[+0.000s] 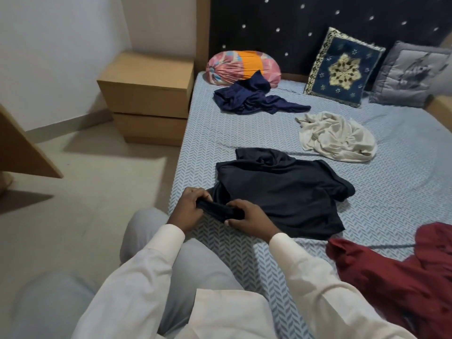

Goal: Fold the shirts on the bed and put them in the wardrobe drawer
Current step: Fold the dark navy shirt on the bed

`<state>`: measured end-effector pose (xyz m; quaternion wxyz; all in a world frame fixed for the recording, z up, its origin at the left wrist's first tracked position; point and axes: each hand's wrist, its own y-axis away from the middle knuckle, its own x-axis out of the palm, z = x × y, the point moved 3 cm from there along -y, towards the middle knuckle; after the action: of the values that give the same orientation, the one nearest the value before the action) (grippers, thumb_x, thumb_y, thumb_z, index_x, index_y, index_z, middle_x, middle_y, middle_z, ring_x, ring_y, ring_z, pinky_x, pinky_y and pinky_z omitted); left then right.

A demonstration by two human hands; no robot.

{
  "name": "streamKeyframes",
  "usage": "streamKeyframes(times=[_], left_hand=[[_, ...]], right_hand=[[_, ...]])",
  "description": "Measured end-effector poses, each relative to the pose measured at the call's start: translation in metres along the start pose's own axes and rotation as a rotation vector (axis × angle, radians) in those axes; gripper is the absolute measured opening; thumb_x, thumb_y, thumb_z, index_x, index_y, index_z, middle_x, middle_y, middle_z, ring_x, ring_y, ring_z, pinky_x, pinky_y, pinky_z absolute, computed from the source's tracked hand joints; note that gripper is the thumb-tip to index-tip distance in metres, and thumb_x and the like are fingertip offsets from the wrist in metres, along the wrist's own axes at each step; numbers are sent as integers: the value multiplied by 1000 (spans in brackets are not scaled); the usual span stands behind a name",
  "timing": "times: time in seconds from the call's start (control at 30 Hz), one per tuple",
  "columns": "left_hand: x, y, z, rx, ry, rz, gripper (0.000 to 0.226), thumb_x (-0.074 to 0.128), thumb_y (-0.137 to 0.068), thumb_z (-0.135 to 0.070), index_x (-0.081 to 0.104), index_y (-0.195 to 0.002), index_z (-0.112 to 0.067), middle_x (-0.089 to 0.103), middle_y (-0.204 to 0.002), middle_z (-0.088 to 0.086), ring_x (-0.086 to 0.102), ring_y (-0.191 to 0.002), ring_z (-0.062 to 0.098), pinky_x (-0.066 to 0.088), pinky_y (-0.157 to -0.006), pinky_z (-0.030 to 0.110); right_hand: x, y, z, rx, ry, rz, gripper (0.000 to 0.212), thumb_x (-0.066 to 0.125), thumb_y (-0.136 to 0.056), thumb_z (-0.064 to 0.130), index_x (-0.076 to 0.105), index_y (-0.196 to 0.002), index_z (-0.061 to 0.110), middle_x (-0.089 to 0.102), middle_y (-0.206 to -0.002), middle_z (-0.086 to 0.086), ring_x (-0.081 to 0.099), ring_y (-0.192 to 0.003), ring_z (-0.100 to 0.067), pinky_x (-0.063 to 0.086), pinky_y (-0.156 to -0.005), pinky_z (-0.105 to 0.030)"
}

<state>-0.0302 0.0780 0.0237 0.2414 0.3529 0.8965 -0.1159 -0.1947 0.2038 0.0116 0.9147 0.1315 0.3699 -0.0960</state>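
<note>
A black shirt lies crumpled on the bed near its left edge. My left hand and my right hand both grip a bunched part of this shirt at its near left corner, close together. A navy shirt lies rumpled farther up the bed. A cream shirt is heaped to the right of the middle. A maroon shirt spreads over the near right side. The wardrobe drawer is out of view.
A wooden bedside cabinet stands left of the bed. A round patterned bolster, a blue embroidered cushion and a grey cushion lean at the dark headboard. A wooden panel juts in at far left above the floor.
</note>
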Motion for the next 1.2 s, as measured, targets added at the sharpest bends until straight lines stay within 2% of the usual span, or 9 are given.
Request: streamKeyframes(times=[0.13, 0.3, 0.47, 0.57, 0.73, 0.87, 0.97, 1.1, 1.2], left_hand=[[-7, 7, 8, -189, 434, 27, 49, 54, -69, 17, 68, -97, -20, 67, -106, 3, 66, -100, 20, 53, -87, 31], [-16, 8, 12, -339, 795, -80, 50, 60, -68, -5, 60, -116, -14, 60, -117, 9, 60, -105, 20, 52, -84, 34], [-10, 4, 18, -441, 748, -144, 25, 65, -89, -22, 56, -109, -12, 62, -112, 12, 69, -91, 29, 54, -88, 45], [-6, 3, 14, -480, 684, -94, 35, 66, -91, -36, 55, -111, -9, 68, -109, 14, 71, -83, 25, 58, -73, 36], [-6, 5, 8, -348, 712, -16, 28, 63, -92, -10, 56, -119, -10, 71, -95, 15, 70, -83, 20, 53, -65, 23], [-14, 2, 11, -302, 699, -144, 17, 61, -92, -3, 63, -106, -11, 70, -87, 9, 67, -85, 20, 55, -74, 28], [-23, -3, 10, -282, 717, -231, 12, 62, -91, -2, 65, -88, -12, 69, -83, 6, 63, -83, 19, 52, -82, 33], [-39, -7, 14, -300, 670, -231, 7, 55, -96, -4, 61, -97, -7, 69, -90, 7, 63, -85, 16, 53, -79, 27], [-47, -13, 15, -315, 601, -233, 9, 55, -96, -5, 58, -104, -8, 69, -93, 8, 64, -91, 22, 52, -81, 33]], right_hand=[[17, -18, 24, -40, -107, 8, 23, 74, -81, 21, 70, -103, 22, 70, -90, 6, 62, -81, -3, 47, -75, -21], [16, -25, 28, -28, -336, -24, 6, 70, -88, 26, 71, -93, 24, 71, -85, 5, 63, -77, -4, 49, -72, -22], [14, -26, 28, -33, -490, -40, 10, 66, -92, 19, 71, -100, 16, 72, -92, 1, 64, -84, -6, 51, -79, -26], [15, -26, 28, -38, -505, -22, 10, 66, -92, 19, 71, -101, 16, 72, -92, 1, 64, -84, -6, 51, -80, -27], [17, -26, 28, -50, -473, 4, 10, 68, -90, 21, 71, -100, 17, 72, -93, -6, 63, -83, -6, 51, -78, -25], [22, -24, 21, -17, -226, -46, 21, 69, -85, 17, 66, -105, 20, 67, -91, 4, 61, -80, -4, 47, -73, -19], [18, -11, -13, 15, 98, -136, 29, 62, -75, 11, 62, -103, 20, 61, -94, -1, 60, -89, -23, 51, -75, -36], [-15, 25, -82, 112, 395, -425, 40, 70, -67, 9, 66, -107, 13, 59, -108, -12, 54, -96, -36, 48, -85, -40], [-46, 50, -114, 235, 494, -563, 26, 73, -73, 14, 67, -99, 15, 58, -100, -12, 53, -92, -38, 48, -75, -42]])
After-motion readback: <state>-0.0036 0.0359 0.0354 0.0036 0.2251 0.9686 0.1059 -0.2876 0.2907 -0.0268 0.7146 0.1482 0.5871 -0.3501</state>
